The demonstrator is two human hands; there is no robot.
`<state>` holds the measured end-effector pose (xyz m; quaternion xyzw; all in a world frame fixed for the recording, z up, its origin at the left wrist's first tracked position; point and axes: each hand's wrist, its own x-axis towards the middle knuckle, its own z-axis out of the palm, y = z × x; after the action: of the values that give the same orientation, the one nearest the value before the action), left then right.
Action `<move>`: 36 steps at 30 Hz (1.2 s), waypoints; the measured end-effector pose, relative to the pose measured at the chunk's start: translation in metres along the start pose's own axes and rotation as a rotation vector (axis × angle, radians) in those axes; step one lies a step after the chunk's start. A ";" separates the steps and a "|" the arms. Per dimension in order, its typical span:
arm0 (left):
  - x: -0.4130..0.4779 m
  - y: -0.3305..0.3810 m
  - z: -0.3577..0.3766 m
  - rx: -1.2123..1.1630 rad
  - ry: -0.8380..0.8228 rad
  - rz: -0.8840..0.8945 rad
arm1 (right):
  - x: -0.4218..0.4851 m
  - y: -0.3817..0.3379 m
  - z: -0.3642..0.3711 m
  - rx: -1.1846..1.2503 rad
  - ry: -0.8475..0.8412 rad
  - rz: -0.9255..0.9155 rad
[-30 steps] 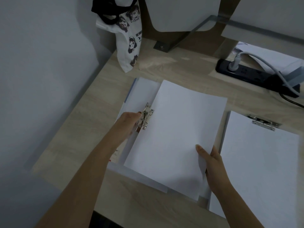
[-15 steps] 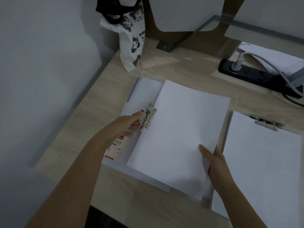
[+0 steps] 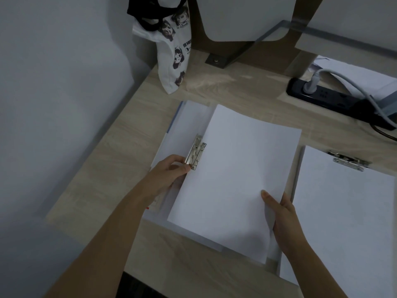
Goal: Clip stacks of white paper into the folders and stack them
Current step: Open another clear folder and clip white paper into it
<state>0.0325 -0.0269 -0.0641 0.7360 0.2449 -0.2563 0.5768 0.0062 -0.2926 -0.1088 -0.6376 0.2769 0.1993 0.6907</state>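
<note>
Pretty dim and bluish; paper (image 3: 234, 168) is catching most light, stuff far left of it is darkening, smearing.

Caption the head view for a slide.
The left hand grips the metal clip while the right hand holds a paper stack on an open folder on a desk.

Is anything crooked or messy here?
A little. The paper stack in the open folder bends up at its right edge, where the right hand pinches it, so it doesn't lie flat. The left hand holds the metal clip. Nothing looks spilled or torn.
</note>
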 end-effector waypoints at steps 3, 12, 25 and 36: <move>0.003 -0.007 0.004 0.026 0.056 0.065 | 0.001 0.001 -0.001 -0.006 0.008 0.006; -0.004 -0.008 0.006 -0.024 0.097 0.102 | -0.002 -0.006 0.007 -0.210 0.125 -0.101; -0.088 0.051 0.052 -0.121 0.138 0.337 | -0.033 -0.039 -0.009 -0.743 -0.174 -0.185; -0.130 0.089 0.194 -0.047 -0.190 0.467 | -0.113 -0.098 -0.124 0.064 -0.419 -0.091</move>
<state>-0.0249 -0.2433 0.0466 0.7316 0.0192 -0.1783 0.6577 -0.0345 -0.4171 0.0346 -0.5719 0.1042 0.2873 0.7613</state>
